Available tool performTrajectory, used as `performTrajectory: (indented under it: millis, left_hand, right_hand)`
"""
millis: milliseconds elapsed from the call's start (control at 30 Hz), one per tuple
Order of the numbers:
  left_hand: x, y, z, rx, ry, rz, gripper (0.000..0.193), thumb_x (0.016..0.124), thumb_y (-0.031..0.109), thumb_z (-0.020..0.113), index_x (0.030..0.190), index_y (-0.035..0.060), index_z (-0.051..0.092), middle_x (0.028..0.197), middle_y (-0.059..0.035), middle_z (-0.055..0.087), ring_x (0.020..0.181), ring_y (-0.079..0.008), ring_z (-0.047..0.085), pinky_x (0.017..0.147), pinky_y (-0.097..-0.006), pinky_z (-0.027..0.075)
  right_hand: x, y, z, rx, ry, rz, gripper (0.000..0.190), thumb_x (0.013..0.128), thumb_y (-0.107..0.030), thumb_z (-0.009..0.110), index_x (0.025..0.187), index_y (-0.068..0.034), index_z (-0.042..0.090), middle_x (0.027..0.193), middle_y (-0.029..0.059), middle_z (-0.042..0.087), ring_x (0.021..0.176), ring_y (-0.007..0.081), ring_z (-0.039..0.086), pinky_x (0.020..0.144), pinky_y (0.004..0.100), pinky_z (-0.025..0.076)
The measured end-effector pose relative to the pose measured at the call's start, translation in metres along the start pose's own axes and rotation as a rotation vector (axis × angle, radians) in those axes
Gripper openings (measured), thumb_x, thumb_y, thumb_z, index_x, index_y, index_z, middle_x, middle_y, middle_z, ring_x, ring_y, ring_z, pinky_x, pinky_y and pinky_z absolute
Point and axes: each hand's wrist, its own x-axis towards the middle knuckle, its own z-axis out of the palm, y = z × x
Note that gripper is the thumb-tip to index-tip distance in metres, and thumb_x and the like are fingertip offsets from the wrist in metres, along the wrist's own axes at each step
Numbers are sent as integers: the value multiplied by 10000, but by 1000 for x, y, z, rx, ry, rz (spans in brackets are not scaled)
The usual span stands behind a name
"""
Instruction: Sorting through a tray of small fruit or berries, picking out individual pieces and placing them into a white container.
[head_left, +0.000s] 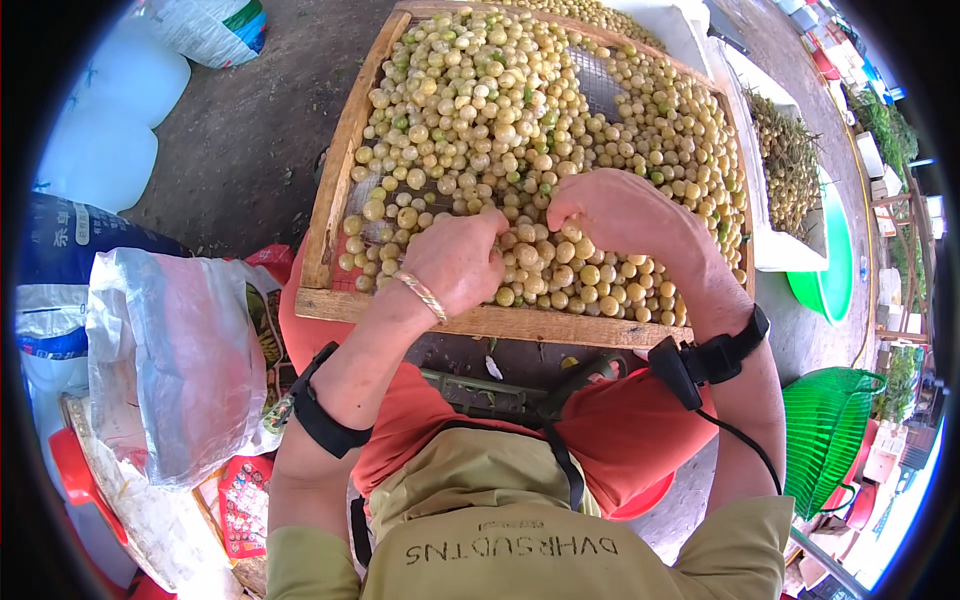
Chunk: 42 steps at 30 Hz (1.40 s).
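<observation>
A wood-framed mesh tray (480, 321) in front of me bears a heap of small round yellow-green fruits (465, 90), some of them greener. My left hand (459, 259) is low over the near middle of the heap, its fingers curled among the fruits. Facing it, my right hand (619, 214) bends its thumb and fingers down to the fruits right of the middle. The fingertips of both hands are partly hidden, so whether either grips a fruit is unclear. Wire mesh (596, 82) shows through between the fruits at the back.
To the right stand a white foam box (787, 251) of stemmed fruits, a green basin (832, 255) and a green plastic basket (829, 435). A translucent plastic bag (180, 367) and a red-handled item (79, 469) are at left. More fruits (592, 13) lie beyond the tray.
</observation>
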Motion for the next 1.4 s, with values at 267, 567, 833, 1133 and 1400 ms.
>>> performTrajectory:
  millis: [267, 567, 833, 1133, 1400]
  left_hand:
    - [16, 20, 3, -110, 168, 65, 254, 755, 80, 524, 990, 24, 603, 659, -188, 600, 640, -340, 607, 619, -423, 472]
    - [58, -32, -38, -191, -185, -278, 405, 816, 56, 470, 1213, -19, 500, 691, -90, 608, 522, -128, 571, 464, -279, 452]
    - [35, -29, -48, -26, -224, -213, 373, 774, 81, 508, 1130, -10, 574, 709, -138, 644, 528, -177, 614, 518, -327, 488]
    - [17, -2, -74, -162, -256, -204, 355, 781, 40, 440, 1102, -16, 580, 613, -77, 570, 459, -146, 538, 483, -316, 463]
    - [81, -4, -36, 221, -108, -199, 229, 848, 186, 530, 993, 74, 667, 871, -123, 670, 820, -256, 646, 776, -381, 504]
  right_hand:
    - [32, -6, -1, -32, 259, 288, 248, 746, 17, 508, 918, -54, 672, 862, 158, 662, 831, 295, 643, 737, 398, 506]
    - [67, 33, 10, -42, 119, 306, 393, 741, 32, 434, 1083, -37, 613, 963, 217, 631, 903, 325, 620, 795, 395, 481]
    - [43, 17, 7, 107, 372, 243, 202, 778, -109, 523, 884, -27, 675, 819, 180, 648, 769, 307, 635, 733, 397, 493]
    - [28, 10, 12, -19, 157, 339, 174, 710, -168, 611, 776, -15, 660, 713, 155, 638, 650, 287, 621, 607, 372, 485]
    - [1, 23, 0, 501, 422, 337, 231, 735, -206, 615, 813, 7, 656, 676, 102, 625, 602, 169, 579, 591, 313, 484]
